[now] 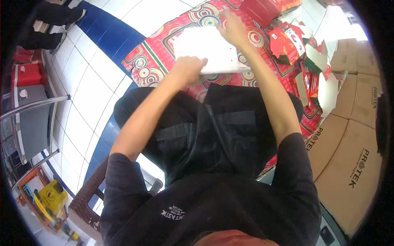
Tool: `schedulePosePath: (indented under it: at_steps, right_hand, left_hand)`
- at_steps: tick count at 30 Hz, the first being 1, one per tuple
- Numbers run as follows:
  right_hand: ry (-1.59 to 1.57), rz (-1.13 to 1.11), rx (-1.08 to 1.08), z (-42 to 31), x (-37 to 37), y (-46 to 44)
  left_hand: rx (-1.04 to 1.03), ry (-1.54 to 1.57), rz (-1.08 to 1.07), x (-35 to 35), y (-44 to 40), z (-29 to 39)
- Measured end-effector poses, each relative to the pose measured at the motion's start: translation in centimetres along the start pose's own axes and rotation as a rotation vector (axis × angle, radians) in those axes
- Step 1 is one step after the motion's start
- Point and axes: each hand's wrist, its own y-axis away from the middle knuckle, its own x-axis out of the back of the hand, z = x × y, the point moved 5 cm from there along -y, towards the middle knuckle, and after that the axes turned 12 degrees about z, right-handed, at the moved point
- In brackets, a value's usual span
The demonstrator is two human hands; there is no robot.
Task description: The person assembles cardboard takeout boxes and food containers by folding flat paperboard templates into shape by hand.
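Observation:
A flat white piece of cardboard (205, 47) lies across the patterned red cloth in front of my knees. Its near edge shows a thin fold or a second layer. My left hand (188, 70) is closed over the near left corner, thumb on top, with most fingers hidden beneath or behind. At the far right corner, my right hand (234, 29) has its thumb by the cardboard's edge. The fingertips of that hand are smeared, so their grip is unclear.
Red printed boxes (287, 43) and opened cartons (318, 57) crowd the right side. Large brown cartons (342, 164) stand farther right. A metal-framed rack (35, 106) is on the left, with a yellow item (52, 197) below. Another person's legs (49, 26) show at upper left.

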Motion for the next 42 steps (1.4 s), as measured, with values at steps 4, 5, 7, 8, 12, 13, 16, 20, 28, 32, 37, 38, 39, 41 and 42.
schedulePosePath:
  at_steps: [4, 5, 7, 8, 12, 13, 16, 20, 28, 32, 37, 38, 39, 41, 42]
  right_hand:
    - [0.17, -0.443, 0.009, 1.6, -6.4, 2.5]
    - [0.158, -0.466, 0.054, 2.1, -7.7, 2.5]
    - [0.156, -0.545, 0.044, 2.3, -9.0, 2.0]
    - [0.155, -0.631, 0.032, 2.4, -9.8, 2.2]
    - [0.293, -0.674, 0.078, 1.3, -10.2, 0.7]
    - [0.264, -0.7, 0.097, 1.5, -10.6, 0.5]
    - [0.217, -0.769, 0.106, 2.2, -11.7, -0.4]
    - [0.248, -0.859, 0.158, 1.7, -12.8, -1.2]
    - [0.159, -0.88, 0.251, 2.1, -12.8, -1.6]
    - [0.184, -0.786, 0.29, -1.4, -9.6, -1.5]
    - [0.275, -0.463, 0.314, -3.8, -5.9, 2.5]
    - [0.319, -0.369, 0.301, -4.6, -5.1, 3.5]
    - [0.323, -0.376, 0.305, -5.0, -5.2, 4.7]
    - [0.391, -0.216, 0.275, -5.7, -4.7, 6.0]
    - [0.391, -0.216, 0.278, -6.4, -4.2, 6.6]
  left_hand:
    - [0.008, -0.024, -0.243, -3.2, 1.5, 1.7]
    - [0.028, -0.007, -0.333, -3.8, 1.9, 2.0]
    - [0.011, -0.044, -0.36, -4.3, 2.1, 2.6]
    - [-0.008, -0.074, -0.39, -4.8, 2.0, 2.8]
    - [0.067, -0.047, -0.569, -5.6, 0.7, 3.5]
    - [0.063, -0.038, -0.574, -6.1, 0.6, 3.6]
    - [0.082, -0.035, -0.595, -6.3, 0.1, 3.5]
    - [0.086, -0.026, -0.621, -6.4, 0.2, 3.2]
    - [0.129, -0.066, -0.677, -8.6, 0.1, 3.7]
    - [0.123, -0.132, -0.647, -9.6, 0.4, 3.9]
    - [0.107, -0.158, -0.663, -9.7, 0.2, 4.1]
    - [0.091, -0.195, -0.638, -10.0, 0.4, 4.2]
    - [0.076, -0.233, -0.612, -10.4, 0.5, 4.2]
    - [0.066, -0.25, -0.604, -10.6, 0.5, 4.2]
    - [0.054, -0.271, -0.601, -10.6, 0.6, 4.3]
